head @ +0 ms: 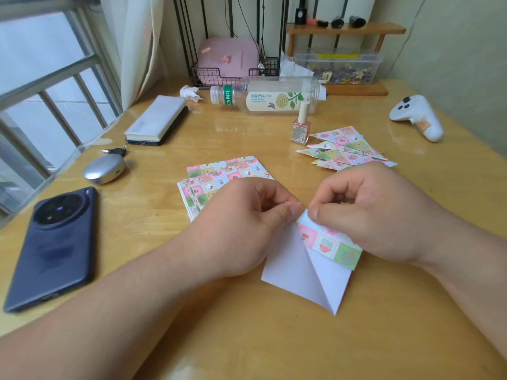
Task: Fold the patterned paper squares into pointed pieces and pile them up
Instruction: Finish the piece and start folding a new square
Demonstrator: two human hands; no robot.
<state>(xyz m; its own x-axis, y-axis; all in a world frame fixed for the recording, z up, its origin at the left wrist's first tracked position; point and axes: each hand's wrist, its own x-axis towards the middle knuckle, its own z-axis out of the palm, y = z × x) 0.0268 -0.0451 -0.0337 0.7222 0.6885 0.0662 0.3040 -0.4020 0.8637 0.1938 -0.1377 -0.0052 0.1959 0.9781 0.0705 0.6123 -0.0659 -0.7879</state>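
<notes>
**A:** Where's the sheet being worked on?

**B:** The sheet [288, 270] lies on the table [274, 346] at about 6 o'clock from its middle, white side up, with one corner toward the person. Its right flap is folded in and shows pattern. The left half lies flat and white.

**A:** And the hands?

**B:** Close together at the sheet's far corner, thumbs almost touching. The left hand [247, 215] pinches the tip, and the right hand [370, 212] pinches the flap's top edge.

**A:** How far along is it?

**B:** Midway, I'd judge. The pile [345, 149] of finished points, at 1 o'clock from the sheet, holds several overlapping pieces. The stack [216, 174] of flat squares waits at 10 o'clock, but I can't count them. This piece needs its left flap folded before it joins the pile.
</notes>
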